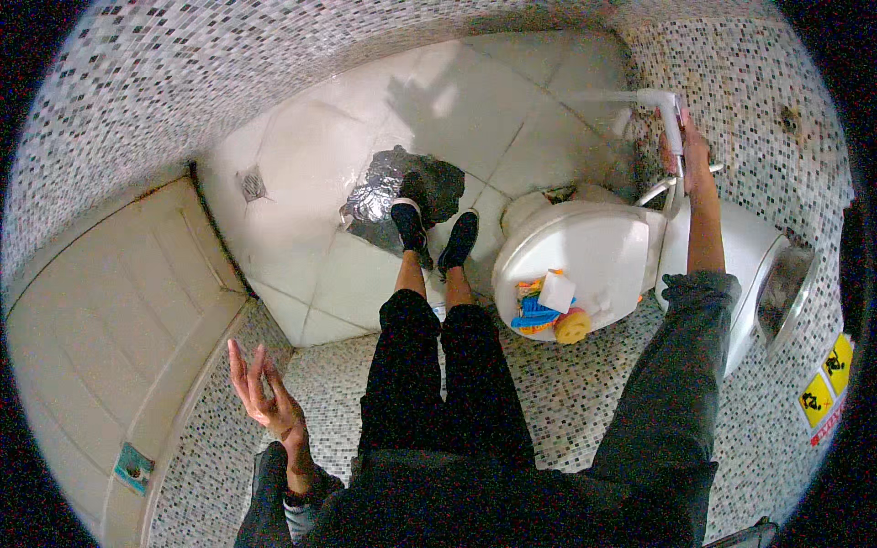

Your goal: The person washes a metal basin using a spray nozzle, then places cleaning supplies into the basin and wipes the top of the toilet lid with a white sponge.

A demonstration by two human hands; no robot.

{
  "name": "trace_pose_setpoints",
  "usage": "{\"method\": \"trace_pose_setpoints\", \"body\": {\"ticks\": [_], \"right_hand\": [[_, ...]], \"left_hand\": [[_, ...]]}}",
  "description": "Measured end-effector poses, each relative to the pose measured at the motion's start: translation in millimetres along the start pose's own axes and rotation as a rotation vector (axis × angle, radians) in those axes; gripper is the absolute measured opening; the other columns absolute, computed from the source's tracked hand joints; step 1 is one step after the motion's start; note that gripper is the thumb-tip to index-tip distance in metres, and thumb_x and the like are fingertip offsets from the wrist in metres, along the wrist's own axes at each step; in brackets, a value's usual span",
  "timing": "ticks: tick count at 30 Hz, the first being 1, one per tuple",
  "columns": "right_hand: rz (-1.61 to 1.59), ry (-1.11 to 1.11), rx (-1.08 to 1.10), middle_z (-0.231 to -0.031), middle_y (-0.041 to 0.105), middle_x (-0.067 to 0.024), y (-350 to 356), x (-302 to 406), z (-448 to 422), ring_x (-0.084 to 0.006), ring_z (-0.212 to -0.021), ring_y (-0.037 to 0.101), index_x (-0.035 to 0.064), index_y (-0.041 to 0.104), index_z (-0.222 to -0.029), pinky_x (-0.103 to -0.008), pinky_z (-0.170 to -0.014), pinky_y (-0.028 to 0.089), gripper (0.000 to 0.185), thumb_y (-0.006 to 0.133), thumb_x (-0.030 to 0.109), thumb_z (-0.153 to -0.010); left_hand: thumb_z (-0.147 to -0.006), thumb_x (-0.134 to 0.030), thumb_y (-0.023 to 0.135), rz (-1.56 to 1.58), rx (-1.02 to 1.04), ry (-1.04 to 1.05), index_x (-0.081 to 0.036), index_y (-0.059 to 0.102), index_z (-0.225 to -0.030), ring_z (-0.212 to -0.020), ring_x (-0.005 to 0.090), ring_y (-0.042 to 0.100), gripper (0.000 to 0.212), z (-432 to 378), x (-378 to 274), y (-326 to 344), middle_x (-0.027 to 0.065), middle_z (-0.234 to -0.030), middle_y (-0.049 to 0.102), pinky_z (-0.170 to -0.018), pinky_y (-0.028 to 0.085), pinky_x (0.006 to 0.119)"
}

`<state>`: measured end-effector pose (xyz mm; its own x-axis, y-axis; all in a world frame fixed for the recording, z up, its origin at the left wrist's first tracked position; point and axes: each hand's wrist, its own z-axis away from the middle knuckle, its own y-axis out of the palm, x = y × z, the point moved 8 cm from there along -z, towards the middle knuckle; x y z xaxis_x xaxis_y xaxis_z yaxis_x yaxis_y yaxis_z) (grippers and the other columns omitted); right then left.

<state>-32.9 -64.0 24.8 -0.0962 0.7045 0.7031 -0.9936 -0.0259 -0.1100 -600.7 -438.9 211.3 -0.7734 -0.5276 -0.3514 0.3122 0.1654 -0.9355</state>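
Gripped in my right hand (693,147) is a white handheld bidet sprayer (666,116), its head pointing left with a thin jet of water coming out over the floor. My left hand (264,390) hangs at the lower left, palm up, fingers apart, holding nothing. Below the sprayer is a white toilet with its lid (589,253) down. On the lid lie a yellow round sponge-like thing (573,325), a blue cloth or glove (534,312), a white block-like piece (556,291) and colourful packaging. A curved white hose (656,192) is near my right wrist.
My shoes stand on the wet tiled floor (329,274), one over a crumpled black plastic sheet or bag (435,181). A floor drain (252,185) is at the left. A pale door (123,274) stands left, mosaic walls surround the room, and the toilet tank (733,240) is at the right.
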Motion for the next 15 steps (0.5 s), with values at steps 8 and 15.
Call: {"method": "trace_pose_setpoints", "body": {"ticks": [8,15], "right_hand": [[-0.069,0.043,0.158,-0.051,0.046,-0.0006,27,-7,23,-0.0082,-0.031,0.036,0.0071,0.054,-0.101,-0.0202,-0.026,0.030,0.048,0.036,0.051,-0.092],[-0.183,-0.046,0.294,-0.054,0.043,-0.0018,54,10,39,-0.0085,-0.032,0.034,0.0066,0.046,-0.117,-0.0211,-0.027,0.031,0.052,0.034,0.051,-0.092]], "left_hand": [[-0.084,0.004,0.051,0.044,-0.045,-0.058,-0.006,0.062,-0.105,-0.124,0.0325,0.039,0.026,19,4,-4,0.0164,-0.135,0.039,-0.102,0.033,0.041],[-0.084,0.002,0.053,0.100,-0.076,-0.104,-0.006,0.062,-0.105,-0.125,0.0329,0.037,0.025,36,9,-8,0.0166,-0.135,0.039,-0.101,0.033,0.042]]}}
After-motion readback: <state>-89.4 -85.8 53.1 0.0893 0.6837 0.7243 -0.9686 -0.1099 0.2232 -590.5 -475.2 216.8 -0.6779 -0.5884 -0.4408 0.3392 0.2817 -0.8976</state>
